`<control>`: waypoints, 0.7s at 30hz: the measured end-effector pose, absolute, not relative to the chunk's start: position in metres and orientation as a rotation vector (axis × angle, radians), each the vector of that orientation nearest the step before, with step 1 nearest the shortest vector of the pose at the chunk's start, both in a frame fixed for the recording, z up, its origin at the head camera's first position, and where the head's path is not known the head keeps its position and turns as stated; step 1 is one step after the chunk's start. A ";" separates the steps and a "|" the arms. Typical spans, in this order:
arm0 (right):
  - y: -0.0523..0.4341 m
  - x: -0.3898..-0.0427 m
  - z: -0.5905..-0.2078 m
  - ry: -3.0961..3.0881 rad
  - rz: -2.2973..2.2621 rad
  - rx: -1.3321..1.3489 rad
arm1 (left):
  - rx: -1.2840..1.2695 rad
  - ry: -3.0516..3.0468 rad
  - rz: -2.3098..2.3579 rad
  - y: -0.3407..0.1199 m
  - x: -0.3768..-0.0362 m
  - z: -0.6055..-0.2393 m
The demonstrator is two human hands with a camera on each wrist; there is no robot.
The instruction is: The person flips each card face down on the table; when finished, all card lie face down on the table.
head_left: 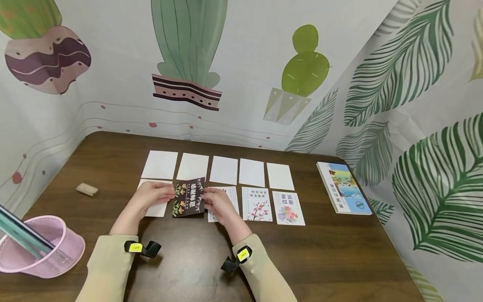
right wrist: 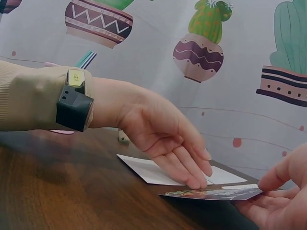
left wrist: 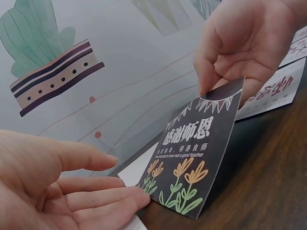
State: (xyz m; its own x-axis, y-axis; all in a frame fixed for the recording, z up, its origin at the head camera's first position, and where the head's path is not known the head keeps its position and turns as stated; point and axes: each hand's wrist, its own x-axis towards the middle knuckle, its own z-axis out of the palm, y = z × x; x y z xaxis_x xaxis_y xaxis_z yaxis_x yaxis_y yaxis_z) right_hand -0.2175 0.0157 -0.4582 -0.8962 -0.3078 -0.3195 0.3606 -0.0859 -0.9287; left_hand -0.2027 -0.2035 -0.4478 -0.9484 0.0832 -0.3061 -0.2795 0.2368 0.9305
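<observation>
A black greeting card [head_left: 189,198] with white Chinese lettering and orange flowers is raised at a tilt off the table, over the front row of cards. My right hand [head_left: 222,204] pinches its right edge between thumb and fingers. At the opposite edge, the extended fingertips of my left hand [left wrist: 72,191] touch the card's flowered end, with the thumb apart from it. Beneath the left hand lies a white card [head_left: 156,210], partly covered. Another printed card [head_left: 231,193] is partly hidden by the right hand. Beside it lie a blossom card [head_left: 257,204] and a bouquet card [head_left: 288,208].
Several blank white cards, among them a white card [head_left: 224,170], form a row behind. A thick book [head_left: 344,188] lies at the right. On the left are a small beige block [head_left: 86,189] and a pink mesh pen holder [head_left: 71,247]. A patterned curtain [head_left: 241,113] hangs behind the table.
</observation>
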 end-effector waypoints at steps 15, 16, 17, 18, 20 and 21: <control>0.019 -0.217 -0.449 1.749 -2.095 0.039 | 0.023 2.105 1.936 -0.183 -0.198 -0.426; 0.019 -0.217 -0.448 1.743 -2.102 0.034 | 0.024 2.098 1.938 -0.180 -0.198 -0.425; 0.019 -0.217 -0.447 1.736 -2.111 0.028 | 0.022 2.093 1.939 -0.178 -0.198 -0.424; 0.018 -0.217 -0.446 1.727 -2.118 0.026 | 0.019 2.093 1.938 -0.176 -0.197 -0.423; 0.018 -0.216 -0.444 1.725 -2.127 0.015 | 0.004 2.105 1.932 -0.172 -0.197 -0.422; 0.017 -0.216 -0.443 1.725 -2.134 0.009 | -0.004 2.114 1.929 -0.170 -0.197 -0.421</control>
State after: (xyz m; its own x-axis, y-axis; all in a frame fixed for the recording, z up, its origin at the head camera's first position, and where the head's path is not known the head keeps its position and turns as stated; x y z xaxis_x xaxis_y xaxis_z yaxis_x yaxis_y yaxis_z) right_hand -0.2163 0.0174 -0.4434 -0.9220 -0.2973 -0.2481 0.3049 -0.1622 -0.9385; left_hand -0.1965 -0.1704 -0.4211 -0.9611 0.1843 -0.2056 -0.1879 0.1092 0.9761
